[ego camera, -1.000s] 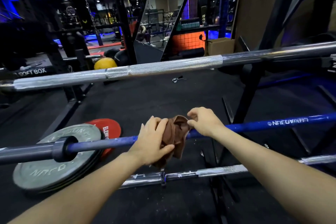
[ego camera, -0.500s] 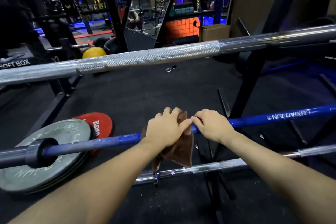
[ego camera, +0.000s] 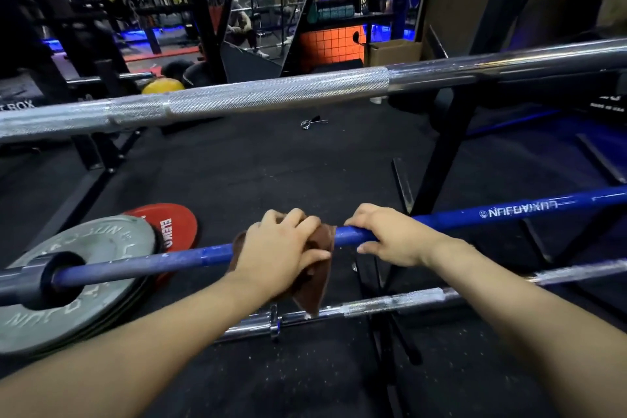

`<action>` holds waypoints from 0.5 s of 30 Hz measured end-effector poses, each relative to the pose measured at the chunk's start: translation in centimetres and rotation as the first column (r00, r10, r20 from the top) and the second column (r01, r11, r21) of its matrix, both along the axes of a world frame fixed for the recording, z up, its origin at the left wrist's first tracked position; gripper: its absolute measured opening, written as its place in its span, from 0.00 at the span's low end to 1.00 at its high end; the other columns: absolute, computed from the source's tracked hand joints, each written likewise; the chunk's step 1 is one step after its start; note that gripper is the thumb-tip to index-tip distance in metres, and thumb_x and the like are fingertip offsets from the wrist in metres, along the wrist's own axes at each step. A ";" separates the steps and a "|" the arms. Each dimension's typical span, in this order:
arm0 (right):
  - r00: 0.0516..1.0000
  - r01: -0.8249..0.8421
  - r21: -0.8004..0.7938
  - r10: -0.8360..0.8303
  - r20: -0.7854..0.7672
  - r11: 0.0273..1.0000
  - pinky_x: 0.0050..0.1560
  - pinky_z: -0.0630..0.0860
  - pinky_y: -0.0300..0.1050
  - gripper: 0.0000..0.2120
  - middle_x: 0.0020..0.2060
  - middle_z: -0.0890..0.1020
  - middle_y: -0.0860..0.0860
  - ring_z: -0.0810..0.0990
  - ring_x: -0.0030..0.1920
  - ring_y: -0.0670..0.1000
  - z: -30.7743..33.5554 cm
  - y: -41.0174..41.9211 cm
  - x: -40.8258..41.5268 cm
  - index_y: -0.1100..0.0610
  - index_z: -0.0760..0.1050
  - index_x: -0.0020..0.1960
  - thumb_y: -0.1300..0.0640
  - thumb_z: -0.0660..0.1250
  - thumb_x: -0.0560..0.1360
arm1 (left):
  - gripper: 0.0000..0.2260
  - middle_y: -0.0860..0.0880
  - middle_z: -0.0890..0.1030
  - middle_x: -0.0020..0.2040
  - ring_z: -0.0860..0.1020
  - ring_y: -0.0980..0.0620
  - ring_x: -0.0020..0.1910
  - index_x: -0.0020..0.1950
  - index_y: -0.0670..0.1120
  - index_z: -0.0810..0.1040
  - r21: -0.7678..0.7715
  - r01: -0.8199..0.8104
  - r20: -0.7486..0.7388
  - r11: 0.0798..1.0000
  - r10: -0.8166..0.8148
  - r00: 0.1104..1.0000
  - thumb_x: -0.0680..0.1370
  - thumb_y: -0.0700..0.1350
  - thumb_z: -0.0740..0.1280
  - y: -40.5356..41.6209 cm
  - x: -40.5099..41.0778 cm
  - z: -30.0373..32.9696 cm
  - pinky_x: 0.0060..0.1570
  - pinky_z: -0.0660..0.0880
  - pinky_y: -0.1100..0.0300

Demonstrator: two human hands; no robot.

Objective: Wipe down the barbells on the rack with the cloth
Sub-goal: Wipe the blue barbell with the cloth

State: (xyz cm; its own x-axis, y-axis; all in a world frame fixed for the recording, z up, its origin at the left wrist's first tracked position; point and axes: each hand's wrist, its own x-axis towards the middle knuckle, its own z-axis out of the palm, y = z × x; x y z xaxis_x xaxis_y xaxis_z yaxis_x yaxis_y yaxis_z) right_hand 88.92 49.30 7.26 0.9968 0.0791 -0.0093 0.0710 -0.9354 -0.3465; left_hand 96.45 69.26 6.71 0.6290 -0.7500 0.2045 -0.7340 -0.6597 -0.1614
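**Hands settled on the blue barbell**

Both hands gripped the blue barbell point(ego camera: 441, 219), which ran left to right, rising slightly to the right, between the silver barbell point(ego camera: 271, 95) above and the chrome bar point(ego camera: 390, 304) below. The left hand point(ego camera: 281, 248) had closed the brown cloth point(ego camera: 314, 285), bunched between both hands a second earlier, around the shaft. The right hand point(ego camera: 386, 236), now bare, curled over the bar beside it. Wiping looked ready to start.
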 end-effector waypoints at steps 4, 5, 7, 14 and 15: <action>0.997 0.082 -0.108 -0.083 -0.004 0.991 0.56 0.69 0.48 0.10 0.53 0.73 0.55 0.75 0.54 0.56 0.5 -0.3 0.1 0.60 0.76 0.53 0.56 0.68 0.75 | 0.23 0.53 0.71 0.59 0.71 0.46 0.55 0.64 0.55 0.67 0.009 0.033 -0.002 0.999 -0.033 0.999 0.76 0.66 0.53 -5.5 -1.6 0.0 0.41 0.71 0.54; 0.995 0.095 -0.122 -0.098 -0.019 0.988 0.56 0.69 0.48 0.12 0.53 0.73 0.55 0.74 0.54 0.55 0.6 -0.3 0.0 0.60 0.76 0.54 0.55 0.69 0.74 | 0.22 0.53 0.71 0.58 0.72 0.46 0.54 0.64 0.56 0.67 0.009 0.036 -0.002 0.999 -0.036 0.999 0.77 0.66 0.53 -5.4 -1.4 0.1 0.40 0.72 0.54; 0.993 0.109 -0.116 -0.112 -0.027 0.987 0.57 0.70 0.50 0.14 0.52 0.72 0.53 0.75 0.54 0.55 0.4 -0.5 -0.1 0.58 0.76 0.56 0.53 0.70 0.74 | 0.20 0.55 0.70 0.58 0.71 0.48 0.54 0.65 0.59 0.66 0.011 0.044 -0.011 0.999 -0.044 0.999 0.77 0.65 0.53 -3.3 -0.6 -0.1 0.39 0.73 0.55; 0.996 0.085 -0.025 -0.085 -0.020 0.996 0.61 0.67 0.51 0.20 0.56 0.73 0.55 0.74 0.57 0.56 0.3 -0.3 -0.5 0.60 0.73 0.65 0.50 0.66 0.77 | 0.18 0.56 0.72 0.54 0.71 0.48 0.53 0.60 0.58 0.70 -0.020 -0.084 -0.027 0.996 0.083 0.996 0.76 0.65 0.54 2.0 0.8 0.1 0.43 0.74 0.54; 0.997 0.076 -0.007 -0.076 -0.026 0.997 0.62 0.67 0.50 0.20 0.57 0.73 0.55 0.74 0.57 0.56 0.5 -0.3 -0.4 0.60 0.73 0.65 0.50 0.65 0.78 | 0.19 0.55 0.72 0.55 0.71 0.47 0.53 0.60 0.57 0.70 -0.031 -0.098 -0.009 0.995 0.098 0.995 0.76 0.65 0.53 0.8 0.3 -0.1 0.43 0.74 0.53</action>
